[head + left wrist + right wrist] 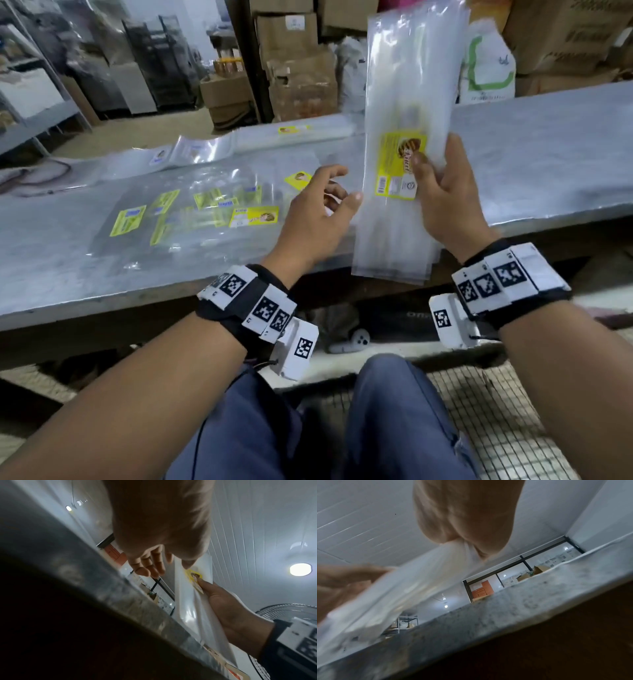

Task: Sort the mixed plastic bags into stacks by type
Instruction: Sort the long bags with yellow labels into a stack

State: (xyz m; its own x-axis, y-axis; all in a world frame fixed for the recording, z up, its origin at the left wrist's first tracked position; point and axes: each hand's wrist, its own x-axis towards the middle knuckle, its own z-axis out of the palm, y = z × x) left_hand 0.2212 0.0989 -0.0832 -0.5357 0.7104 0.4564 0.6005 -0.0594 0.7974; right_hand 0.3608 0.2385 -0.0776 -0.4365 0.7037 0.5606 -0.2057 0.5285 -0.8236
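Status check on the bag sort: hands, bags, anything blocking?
Right hand grips upright bundle of long bags. Left hand open beside it, holding nothing. Loose bags unsorted on table. Nothing blocking.

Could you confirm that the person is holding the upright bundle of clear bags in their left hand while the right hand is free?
Not quite: the hands are swapped. In the head view the right hand holds the upright bundle of clear bags, thumb on its yellow label, while the left hand is free beside it, fingers relaxed.
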